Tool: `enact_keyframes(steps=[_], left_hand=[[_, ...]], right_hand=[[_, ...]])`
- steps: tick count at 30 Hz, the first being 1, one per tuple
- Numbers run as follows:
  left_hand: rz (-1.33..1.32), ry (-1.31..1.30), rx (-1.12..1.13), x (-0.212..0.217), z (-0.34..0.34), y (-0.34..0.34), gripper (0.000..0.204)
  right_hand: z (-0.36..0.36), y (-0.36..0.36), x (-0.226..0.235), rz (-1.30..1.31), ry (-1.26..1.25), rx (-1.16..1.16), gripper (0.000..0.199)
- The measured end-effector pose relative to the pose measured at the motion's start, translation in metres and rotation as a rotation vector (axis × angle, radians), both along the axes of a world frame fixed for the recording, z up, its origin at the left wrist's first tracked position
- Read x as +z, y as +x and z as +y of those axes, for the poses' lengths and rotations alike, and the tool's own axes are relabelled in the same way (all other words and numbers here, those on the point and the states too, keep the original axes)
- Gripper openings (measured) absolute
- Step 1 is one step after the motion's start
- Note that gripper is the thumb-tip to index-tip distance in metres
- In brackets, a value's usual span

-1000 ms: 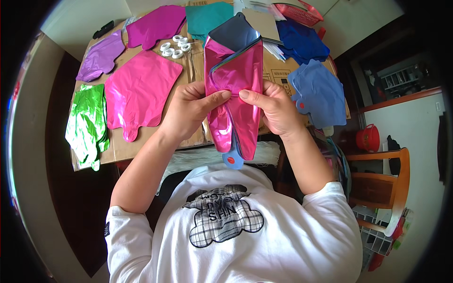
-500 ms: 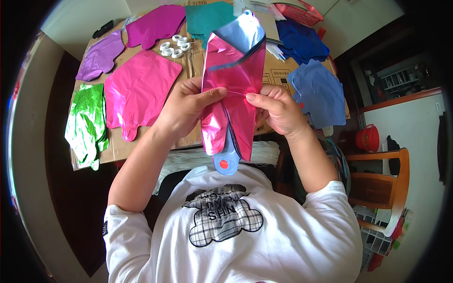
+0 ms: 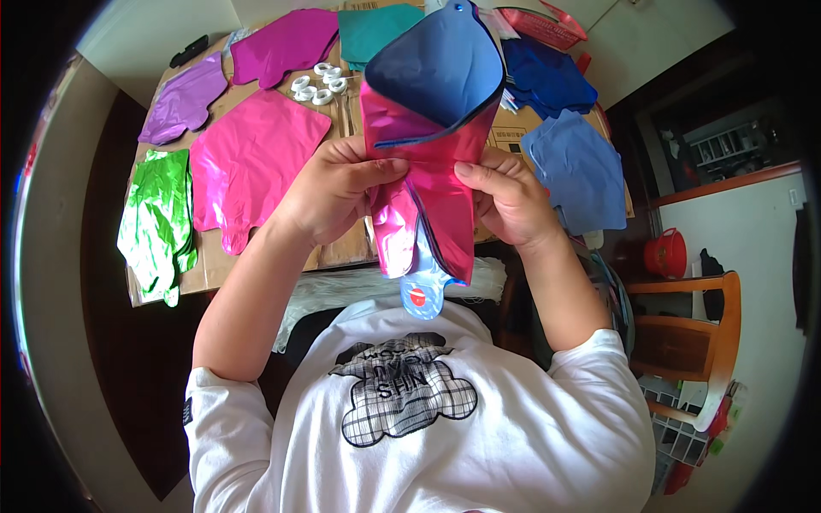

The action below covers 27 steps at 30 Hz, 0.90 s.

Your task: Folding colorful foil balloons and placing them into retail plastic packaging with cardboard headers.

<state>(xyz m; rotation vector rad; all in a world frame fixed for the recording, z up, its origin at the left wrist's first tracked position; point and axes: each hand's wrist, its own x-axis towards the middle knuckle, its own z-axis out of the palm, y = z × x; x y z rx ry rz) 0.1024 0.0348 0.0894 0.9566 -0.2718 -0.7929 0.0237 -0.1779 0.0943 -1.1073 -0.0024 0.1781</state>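
Observation:
Both my hands grip a folded bundle of flat foil balloons, pink point(image 3: 436, 152) outside and blue point(image 3: 440, 77) inside. My left hand point(image 3: 346, 184) pinches the left edge with the thumb on top. On the opposite edge my right hand point(image 3: 509, 195) does the same. The pink foil pulls into creases between the thumbs. Above the hands, the upper end spreads wide and shows its blue side. A blue tab with a red dot point(image 3: 417, 297) hangs from the lower end. The fingers behind the foil are partly hidden.
Flat foil balloons lie around the cardboard-covered table: green point(image 3: 158, 222), pink point(image 3: 252, 162), purple point(image 3: 184, 103), magenta point(image 3: 286, 43), teal point(image 3: 376, 32), dark blue point(image 3: 543, 73) and light blue point(image 3: 581, 175). White ribbon rolls point(image 3: 321, 97) sit among them. A red basket point(image 3: 547, 32) stands behind; a wooden chair point(image 3: 676, 342) is at right.
The bundle's upper end has spread open, showing far more of the blue side. The lower tab has shifted slightly right. My hands have moved a little further apart, still gripping.

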Motion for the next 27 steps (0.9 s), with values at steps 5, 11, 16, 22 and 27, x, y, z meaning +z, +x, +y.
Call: enact_keyframes(steps=[5,11,16,22,27], left_hand=[[0.036,-0.122,-0.087,0.0,0.0,0.006,0.019],[0.16,-0.198,-0.157,0.001,0.006,0.009,0.021],[0.156,-0.291,-0.258,0.0,0.006,0.009,0.048],[0.355,-0.088,-0.322,0.019,0.003,-0.005,0.043],[0.223,0.02,-0.296,0.012,0.001,-0.015,0.023]], right_hand=[[-0.006,0.004,-0.007,-0.01,0.076,-0.002,0.017],[-0.002,0.005,0.003,-0.045,0.228,0.096,0.021],[-0.018,0.013,-0.006,-0.17,0.053,0.102,0.03],[-0.018,0.013,0.013,-0.415,-0.437,0.008,0.032],[-0.026,0.014,0.022,-0.342,-0.547,-0.046,0.033]])
